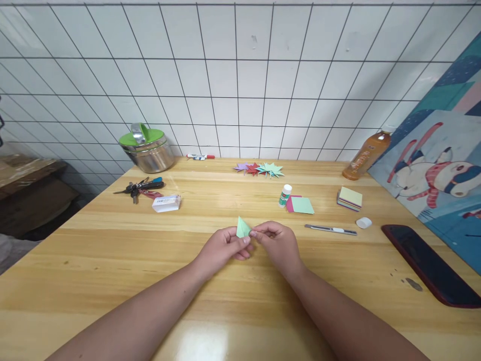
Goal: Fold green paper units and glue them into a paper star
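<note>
A small piece of folded light green paper stands between my two hands above the middle of the wooden table, its pointed tip upward. My left hand pinches its lower left part between thumb and fingers. At the paper's right edge, my right hand grips it with thumb and forefinger. Beyond the hands lie a mint green paper square partly over a magenta one, with a white-capped glue stick upright beside them. Folded paper stars in purple, red and mint lie near the wall.
To the right are a utility knife, a white cap, a stack of paper squares, a phone and a bottle. Keys, a small white box, a green-lidded steel pot and a marker lie left.
</note>
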Tool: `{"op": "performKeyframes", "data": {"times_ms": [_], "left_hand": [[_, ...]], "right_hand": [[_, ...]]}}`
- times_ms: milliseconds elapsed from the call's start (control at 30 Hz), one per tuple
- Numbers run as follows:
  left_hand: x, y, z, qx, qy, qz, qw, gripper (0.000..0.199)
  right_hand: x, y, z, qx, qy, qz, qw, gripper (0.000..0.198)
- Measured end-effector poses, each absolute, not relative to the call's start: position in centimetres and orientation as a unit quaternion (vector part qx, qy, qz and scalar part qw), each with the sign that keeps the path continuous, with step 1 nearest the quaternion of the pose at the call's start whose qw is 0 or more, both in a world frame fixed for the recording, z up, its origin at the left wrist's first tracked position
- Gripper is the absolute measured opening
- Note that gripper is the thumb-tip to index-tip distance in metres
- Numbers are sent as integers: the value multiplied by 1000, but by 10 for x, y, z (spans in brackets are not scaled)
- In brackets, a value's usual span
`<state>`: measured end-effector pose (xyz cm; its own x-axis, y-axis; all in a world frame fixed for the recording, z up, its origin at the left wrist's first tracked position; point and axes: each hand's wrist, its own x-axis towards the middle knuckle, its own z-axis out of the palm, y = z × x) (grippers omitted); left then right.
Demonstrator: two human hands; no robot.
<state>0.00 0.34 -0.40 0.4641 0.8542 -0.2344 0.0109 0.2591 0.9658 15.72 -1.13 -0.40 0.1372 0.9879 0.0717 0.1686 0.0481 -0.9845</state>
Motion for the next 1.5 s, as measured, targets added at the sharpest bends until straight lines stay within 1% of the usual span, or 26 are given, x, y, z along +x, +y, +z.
{"op": "performKeyframes", "data": {"times_ms": [133,300,333,433,467,567,600,733,900,1000,1167,1267,1300,1333,1433,1500], "left_hand": [[1,4,-4,551,441,318,633,31],[0,4,-2,524,460,322,640,33],[0,4,-2,521,460,326,641,33],[-1,5,-2,519,460,336,638,33],[-1,5,-2,518,460,337,637,33],[0,4,-1,514,463,334,641,33],[1,4,0,513,462,333,642,33],[1,3,-1,512,456,329,649,33],[0,4,-4,515,452,326,651,32],[0,4,-6,516,452,325,651,32],[0,5,-5,506,452,327,658,33],[-1,5,-5,502,446,334,662,33],[-1,5,-5,502,445,335,661,33],[-1,5,-5,504,444,336,660,33],[-1,5,-5,512,443,335,655,33],[-1,5,-5,519,442,329,654,32]], "right_hand": [[158,-11,-8,-543,-552,371,512,7],[159,-11,-7,-490,-606,376,501,16],[158,-12,-5,-496,-603,383,493,19],[157,-13,-2,-542,-568,395,477,35],[157,-13,-1,-557,-558,394,473,34],[156,-13,-2,-572,-562,364,474,14],[157,-13,-2,-566,-570,350,482,10],[158,-12,-5,-516,-591,324,529,5],[159,-11,-7,-490,-611,309,539,8],[159,-12,-8,-483,-634,290,530,14],[161,-12,-7,-499,-651,282,498,16],[163,-11,-7,-531,-636,289,479,30],[163,-11,-6,-538,-632,290,477,30],[163,-11,-6,-540,-631,290,476,25],[161,-11,-7,-518,-644,286,484,8],[161,-10,-8,-500,-651,289,493,7]]}}
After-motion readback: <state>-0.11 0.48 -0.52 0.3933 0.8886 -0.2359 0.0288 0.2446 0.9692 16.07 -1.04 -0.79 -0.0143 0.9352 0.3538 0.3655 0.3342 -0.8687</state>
